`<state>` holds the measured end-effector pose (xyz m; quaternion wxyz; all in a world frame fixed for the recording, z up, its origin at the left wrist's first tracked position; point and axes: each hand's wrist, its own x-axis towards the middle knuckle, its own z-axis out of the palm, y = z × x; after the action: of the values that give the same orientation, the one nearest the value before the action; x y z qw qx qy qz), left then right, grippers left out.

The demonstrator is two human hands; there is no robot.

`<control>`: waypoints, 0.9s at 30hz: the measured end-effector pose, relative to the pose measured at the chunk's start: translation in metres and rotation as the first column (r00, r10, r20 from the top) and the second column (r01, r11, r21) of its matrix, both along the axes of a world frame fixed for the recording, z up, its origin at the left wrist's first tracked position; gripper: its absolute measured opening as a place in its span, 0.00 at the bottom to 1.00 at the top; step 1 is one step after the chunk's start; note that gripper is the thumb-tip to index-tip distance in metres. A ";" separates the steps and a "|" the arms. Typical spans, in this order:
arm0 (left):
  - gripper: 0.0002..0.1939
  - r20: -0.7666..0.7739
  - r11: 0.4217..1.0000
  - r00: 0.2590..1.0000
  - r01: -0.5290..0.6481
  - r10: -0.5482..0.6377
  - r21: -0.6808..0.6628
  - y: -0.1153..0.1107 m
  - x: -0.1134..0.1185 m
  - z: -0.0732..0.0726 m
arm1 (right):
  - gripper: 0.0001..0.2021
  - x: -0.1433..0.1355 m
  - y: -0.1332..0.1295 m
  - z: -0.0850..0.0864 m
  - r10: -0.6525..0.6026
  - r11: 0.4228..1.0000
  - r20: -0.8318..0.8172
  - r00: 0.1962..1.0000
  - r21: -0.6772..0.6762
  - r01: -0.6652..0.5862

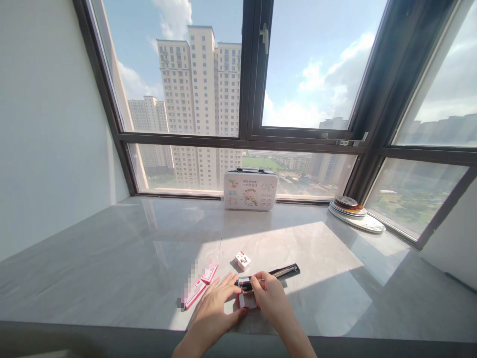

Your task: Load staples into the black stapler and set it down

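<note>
A black stapler (pixel 286 271) lies opened out on the grey marbled sill, its metal channel showing towards the right. My left hand (pixel 218 306) reaches over its left end, fingertips against it and thumb lower down beside a small red-and-white box (pixel 249 300). My right hand (pixel 274 297) is closed in a pinch over the stapler's middle; what sits between those fingertips is hidden. Just beyond the stapler stands a small white box (pixel 242 261) with a dark picture printed on it. Left of my left hand lies pink-and-white packaging (pixel 209 275), partly blurred out.
A white case (pixel 250 191) with cartoon prints and a black handle stands against the window. Stacked plates or lids (pixel 356 215) sit in the right corner. The sill's front edge (pixel 93 325) runs near my wrists. Sunlight falls across the marbled surface (pixel 316 248).
</note>
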<state>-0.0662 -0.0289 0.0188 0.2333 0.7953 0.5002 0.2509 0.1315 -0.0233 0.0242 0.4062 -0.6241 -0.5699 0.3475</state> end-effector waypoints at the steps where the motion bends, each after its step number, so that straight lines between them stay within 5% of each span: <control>1: 0.19 0.005 1.000 1.000 -0.005 0.005 0.000 0.000 0.000 0.001 | 0.16 0.000 0.000 -0.001 0.010 1.000 -0.023 1.000 -0.006 -0.010; 8: 0.18 -0.003 0.999 1.000 0.004 -0.004 -0.041 0.001 0.000 0.005 | 0.11 -0.016 0.004 -0.007 -0.021 0.999 -0.228 0.973 0.026 0.028; 14: 0.21 -0.003 0.999 1.000 -0.006 0.006 -0.049 0.001 -0.001 0.006 | 0.10 -0.022 0.000 0.005 -0.065 0.983 0.026 0.998 0.171 0.060; 19: 0.18 0.003 0.997 1.000 -0.011 0.011 -0.072 0.000 0.000 0.006 | 0.12 -0.007 -0.007 0.012 -0.129 0.986 0.191 0.973 0.126 0.106; 23: 0.17 0.035 0.999 0.999 -0.004 0.005 -0.038 0.000 0.001 0.005 | 0.12 -0.008 -0.007 0.001 -0.030 1.000 -0.012 0.999 -0.005 0.030; 27: 0.19 0.036 1.000 0.999 0.001 0.000 -0.029 0.000 -0.001 0.004 | 0.08 -0.018 0.000 -0.011 -0.066 0.998 -0.200 0.978 -0.004 0.066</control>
<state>-0.0667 -0.0289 0.0231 0.2537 0.7872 0.4995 0.2580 0.1130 -0.0234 0.0136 0.4734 -0.6042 -0.5056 0.3940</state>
